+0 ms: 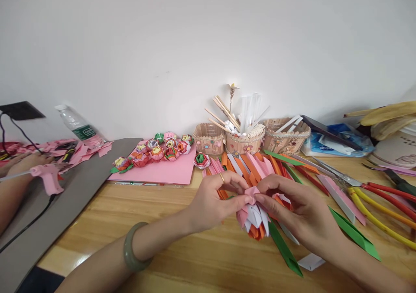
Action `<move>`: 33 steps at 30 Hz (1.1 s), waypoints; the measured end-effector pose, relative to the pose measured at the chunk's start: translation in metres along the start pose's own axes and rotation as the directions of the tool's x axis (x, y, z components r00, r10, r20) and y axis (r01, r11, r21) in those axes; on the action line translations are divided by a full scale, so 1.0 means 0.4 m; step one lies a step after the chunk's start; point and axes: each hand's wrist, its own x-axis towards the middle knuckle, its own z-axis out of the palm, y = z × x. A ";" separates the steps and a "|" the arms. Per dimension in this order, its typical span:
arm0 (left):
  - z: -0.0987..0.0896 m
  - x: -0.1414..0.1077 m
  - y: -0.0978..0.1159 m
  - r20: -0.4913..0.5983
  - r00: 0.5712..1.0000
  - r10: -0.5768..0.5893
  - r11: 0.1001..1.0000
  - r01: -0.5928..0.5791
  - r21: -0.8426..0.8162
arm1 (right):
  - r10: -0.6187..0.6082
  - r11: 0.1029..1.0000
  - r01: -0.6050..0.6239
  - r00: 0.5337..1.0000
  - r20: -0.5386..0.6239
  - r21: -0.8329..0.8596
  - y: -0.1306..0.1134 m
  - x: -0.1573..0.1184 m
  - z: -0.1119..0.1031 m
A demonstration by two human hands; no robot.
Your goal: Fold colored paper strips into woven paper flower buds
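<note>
Wearing a thick bangle around the left forearm, well back from the left hand: smooth, plain, rounded, muted grey-green, faintly glossy. Wearing also a slim, gold-coloured ring on one finger of that hand, too small to make out in detail. Going bare along the right forearm and right hand, fingers included.

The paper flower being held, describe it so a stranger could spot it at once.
On the wooden table, look in front of the baskets for the left hand and right hand. Both pinch the paper flower, pink, white and orange. Unlike the flowers lying on the pink sheet, it is held.
</note>
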 end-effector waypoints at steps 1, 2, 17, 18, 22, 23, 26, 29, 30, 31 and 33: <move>-0.001 0.000 0.001 0.010 1.000 -0.002 1.000 0.002 0.001 | -0.014 1.000 0.014 1.000 0.002 -0.018 0.001 -0.001 0.000; -0.001 0.000 0.001 0.022 1.000 -0.002 1.000 0.002 -0.003 | -0.036 0.998 0.035 0.999 -0.001 -0.042 0.003 -0.003 0.001; -0.014 0.021 0.001 0.095 0.982 -0.163 0.987 0.164 -0.001 | -0.188 0.961 0.161 0.976 -0.106 -0.226 0.015 -0.003 0.001; -0.014 0.020 0.000 0.098 0.979 -0.176 0.983 0.180 -0.025 | -0.114 0.978 0.097 0.990 -0.083 -0.183 0.012 0.002 0.000; -0.011 0.018 -0.009 0.075 0.975 -0.210 0.973 0.216 -0.077 | 0.033 0.996 -0.036 0.999 -0.028 -0.087 0.004 0.012 -0.002; -0.010 0.017 -0.010 0.071 0.976 -0.207 0.974 0.212 -0.074 | 0.020 0.995 -0.024 0.999 -0.040 -0.101 0.005 0.010 -0.002; -0.005 0.013 -0.010 0.064 0.980 -0.189 0.980 0.192 -0.049 | -0.119 0.976 0.103 0.990 -0.074 -0.193 0.014 0.000 0.000; -0.004 0.010 -0.002 0.034 0.990 -0.139 0.990 0.139 0.007 | -0.273 0.935 0.255 0.961 -0.042 -0.247 0.024 -0.008 -0.003; -0.006 0.011 0.001 0.031 0.992 -0.125 0.992 0.125 0.012 | -0.298 0.926 0.282 0.954 -0.029 -0.253 0.026 -0.009 -0.004; -0.009 0.012 0.004 0.035 0.992 -0.118 0.993 0.118 0.007 | -0.316 0.919 0.300 0.948 -0.024 -0.256 0.027 -0.009 -0.005; -0.017 0.019 0.009 0.049 0.989 -0.138 0.989 0.141 -0.048 | -0.338 0.911 0.317 0.940 -0.039 -0.265 0.027 -0.008 -0.007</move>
